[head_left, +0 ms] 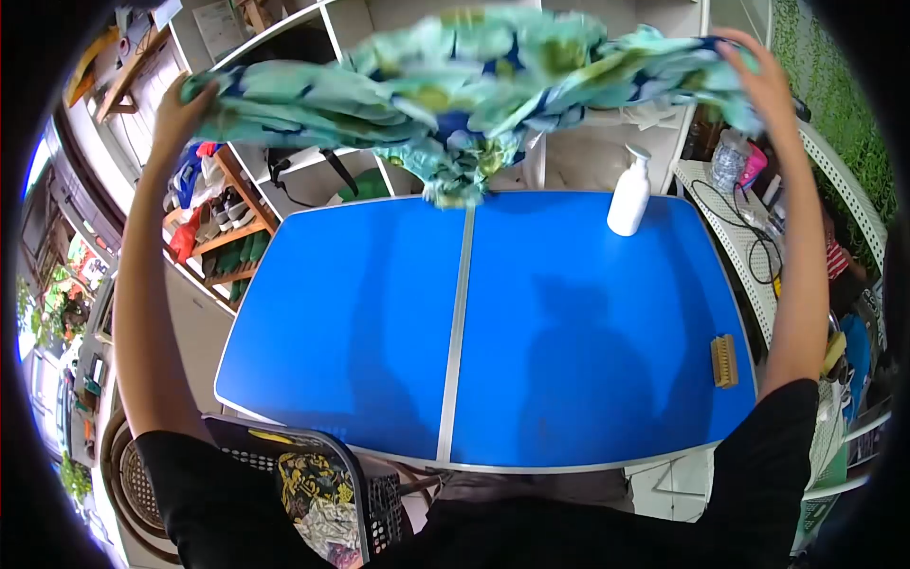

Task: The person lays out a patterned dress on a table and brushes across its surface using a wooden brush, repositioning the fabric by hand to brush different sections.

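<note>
A green and blue patterned cloth [474, 81] is stretched in the air above the far edge of the blue folding table [379, 303], bunched and partly blurred. My left hand [182, 109] grips its left end and my right hand [754, 71] grips its right end, both arms raised and spread wide. The cloth's middle hangs down near the table's back edge. A white pump bottle [629, 194] stands upright at the back right of the table. A wooden brush [724, 361] lies near the right edge.
White shelves [697, 66] stand behind the table. At the right, a white perforated rack [735, 232] holds cables and a pink item. A basket with cloths [318, 493] is at the lower left, near a wooden shoe rack [230, 223].
</note>
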`<state>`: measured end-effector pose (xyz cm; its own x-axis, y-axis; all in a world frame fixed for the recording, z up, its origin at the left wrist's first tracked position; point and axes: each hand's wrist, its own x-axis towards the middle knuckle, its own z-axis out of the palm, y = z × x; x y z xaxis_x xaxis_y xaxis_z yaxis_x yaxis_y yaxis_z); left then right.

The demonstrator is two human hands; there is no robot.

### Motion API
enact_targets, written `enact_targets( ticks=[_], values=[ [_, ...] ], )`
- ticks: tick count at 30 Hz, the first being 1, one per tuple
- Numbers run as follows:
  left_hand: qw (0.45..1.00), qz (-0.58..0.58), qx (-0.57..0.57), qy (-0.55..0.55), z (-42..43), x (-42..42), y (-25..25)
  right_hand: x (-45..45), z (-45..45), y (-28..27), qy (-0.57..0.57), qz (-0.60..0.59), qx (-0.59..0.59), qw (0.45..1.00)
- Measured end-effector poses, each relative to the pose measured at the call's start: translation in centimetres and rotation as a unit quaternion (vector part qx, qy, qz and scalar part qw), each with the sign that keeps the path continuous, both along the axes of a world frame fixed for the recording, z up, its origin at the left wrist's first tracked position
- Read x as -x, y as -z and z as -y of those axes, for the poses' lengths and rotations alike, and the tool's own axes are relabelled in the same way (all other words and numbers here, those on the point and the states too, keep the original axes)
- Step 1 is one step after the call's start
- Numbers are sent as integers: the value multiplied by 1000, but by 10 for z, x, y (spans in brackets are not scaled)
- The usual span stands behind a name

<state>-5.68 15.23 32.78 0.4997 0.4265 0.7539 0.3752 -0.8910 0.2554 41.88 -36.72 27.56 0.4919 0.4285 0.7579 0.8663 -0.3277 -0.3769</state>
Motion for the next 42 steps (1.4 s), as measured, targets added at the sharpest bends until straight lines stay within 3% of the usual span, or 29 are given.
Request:
enact_targets(
  ticks=[1, 3, 5, 6, 7, 8, 9, 11, 12, 13, 15, 17, 18, 19, 20, 21, 22, 23, 25, 27, 29, 31, 32, 33, 35, 36, 39, 40, 42],
  values=[
    [999, 15, -17, 28, -29, 30, 8, 24, 24, 9, 49, 19, -74, 996],
    [993, -60, 106, -7, -8, 80, 32, 24, 78, 37, 51, 67, -135, 987],
    [968, -166, 182, 44, -6, 129, 69, 50, 128, 75, 99, 22, -49, 994],
    [953, -190, 236, 7, 22, 140, 93, 53, 156, 101, 40, 23, -11, 999],
    [925, -242, 291, 32, 23, 158, 122, 78, 171, 123, 7, 4, 44, 999],
    [898, -410, 160, -12, 48, 160, 143, 98, 184, 149, 0, -54, 53, 997],
    [855, -443, 260, -68, 75, 157, 164, 112, 193, 177, -5, -113, 61, 992],
    [816, -543, 191, -52, 70, 180, 229, 138, 197, 227, 23, -83, 120, 989],
    [763, -605, 216, -72, 80, 174, 251, 145, 194, 249, 22, -145, 101, 984],
    [669, -686, 274, -88, 81, 163, 272, 151, 193, 267, 24, -205, 80, 975],
    [622, -720, 297, -84, 101, 142, 291, 152, 197, 285, -5, -208, 123, 970],
    [631, -723, 256, -118, 111, 114, 292, 149, 207, 292, -27, -207, 115, 971],
    [682, -695, 217, -67, 91, 109, 311, 150, 208, 290, -37, -219, 101, 970],
    [741, -658, 103, -86, 128, 76, 295, 151, 208, 287, -47, -230, 86, 968],
    [808, -585, 54, -38, 150, 50, 295, 151, 210, 285, -39, -231, 67, 970],
    [819, -564, 97, 35, 181, 12, 283, 150, 213, 284, -29, -230, 49, 972],
    [818, -568, 66, 63, 207, -21, 278, 150, 213, 283, -21, -204, 36, 978],
    [843, -517, 73, 128, 224, -47, 293, 150, 214, 286, -7, -185, 2, 983],
    [842, -490, 57, 220, 260, -95, 321, 157, 213, 290, -16, -209, -110, 972],
    [802, -489, 184, 288, 292, -137, 338, 160, 208, 287, -78, -256, -167, 949],
    [835, -439, 182, 276, 316, -159, 367, 160, 215, 289, -138, -279, -132, 941],
    [840, -453, 190, 230, 334, -157, 388, 155, 235, 303, -207, -371, -198, 884],
    [864, -437, 133, 210, 335, -149, 412, 164, 235, 297, -281, -381, -222, 852],
    [896, -382, 78, 212, 334, -139, 426, 169, 244, 293, -228, -424, -134, 866],
    [899, -353, 91, 243, 326, -124, 424, 176, 260, 290, -118, -498, 48, 858],
    [897, -358, 85, 246, 322, -118, 421, 176, 256, 298, -68, -488, 37, 870],
    [888, -377, 85, 248, 313, -102, 416, 150, 252, 342, 187, -268, 22, 945],
    [887, -380, 85, 248, 312, -97, 414, 151, 240, 337, 242, -311, 48, 918],
    [884, -386, 85, 248, 310, -88, 411, 144, 224, 349, 274, -273, 103, 916]
  ],
)
